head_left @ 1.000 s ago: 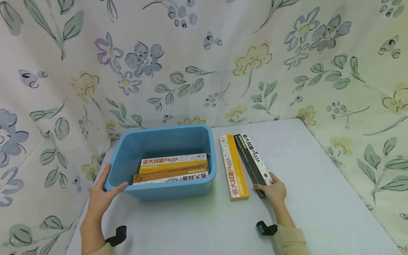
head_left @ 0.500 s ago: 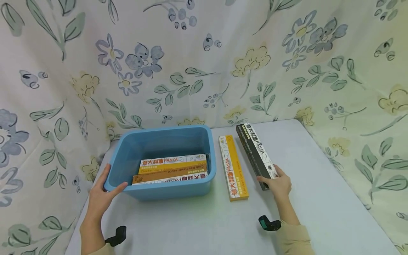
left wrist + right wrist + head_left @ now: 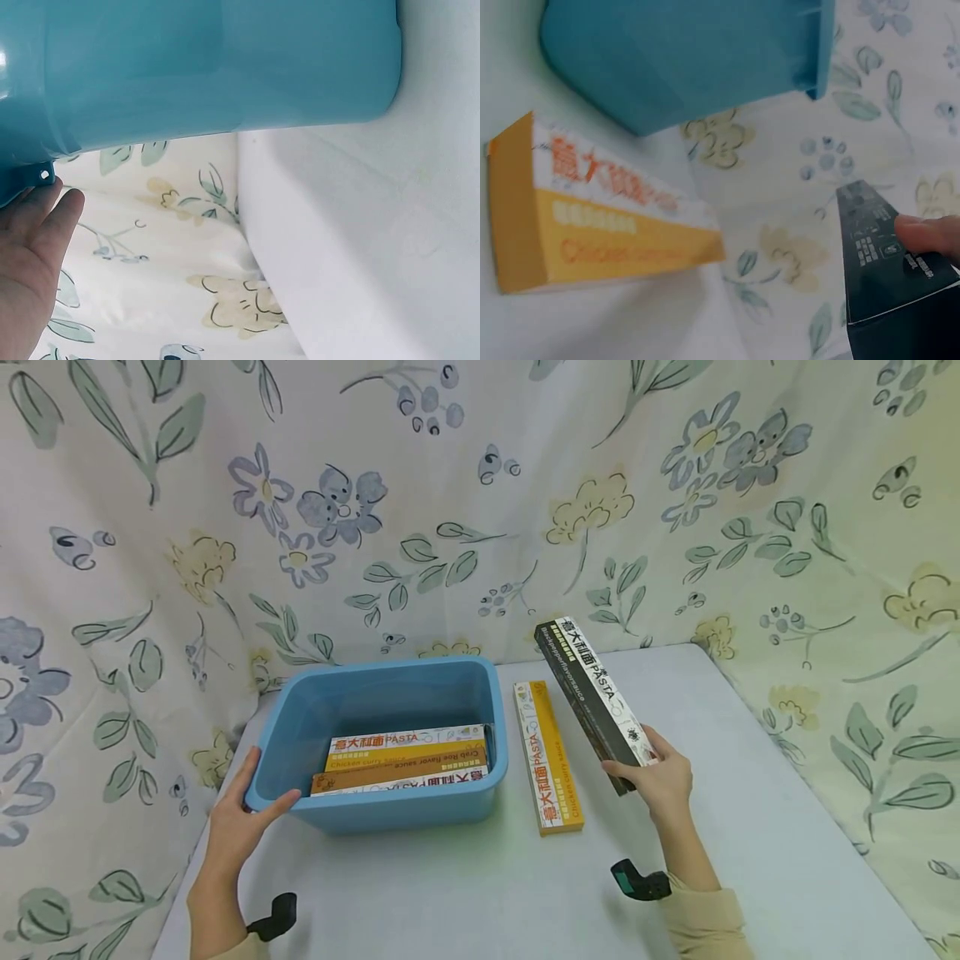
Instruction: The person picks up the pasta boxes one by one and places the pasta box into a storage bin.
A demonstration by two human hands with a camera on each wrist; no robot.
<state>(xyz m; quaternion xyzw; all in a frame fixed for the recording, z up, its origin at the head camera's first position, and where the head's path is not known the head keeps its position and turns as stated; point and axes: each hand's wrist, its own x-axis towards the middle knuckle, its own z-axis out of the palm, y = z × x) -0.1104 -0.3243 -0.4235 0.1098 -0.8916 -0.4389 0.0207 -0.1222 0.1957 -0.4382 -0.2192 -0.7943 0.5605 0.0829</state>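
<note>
My right hand point(image 3: 662, 775) grips the near end of a long black-and-white pasta box point(image 3: 588, 697), thumb on its left side. The box is raised and slanted, its far end toward the back left; in the right wrist view its dark underside shows by the thumb. My left hand point(image 3: 231, 818) rests at the front left corner of a blue plastic bin point(image 3: 397, 814), fingers and thumb spread straight along the rim. In the left wrist view the fingertips meet the rim's underside point(image 3: 30, 184). A yellow-and-white pasta box point(image 3: 553, 768) lies between the bin and the black box.
Inside the bin several pasta boxes stand on edge along the front: a yellow one point(image 3: 405, 747), a brown one point(image 3: 401, 764) and a white-edged one point(image 3: 405, 782). The white table point(image 3: 450, 893) meets a floral curtain point(image 3: 450, 527) behind and at both sides.
My right hand has lifted the black pasta box off the table, moving it up and slightly away from the yellow one. My left hand stays at the bin's corner.
</note>
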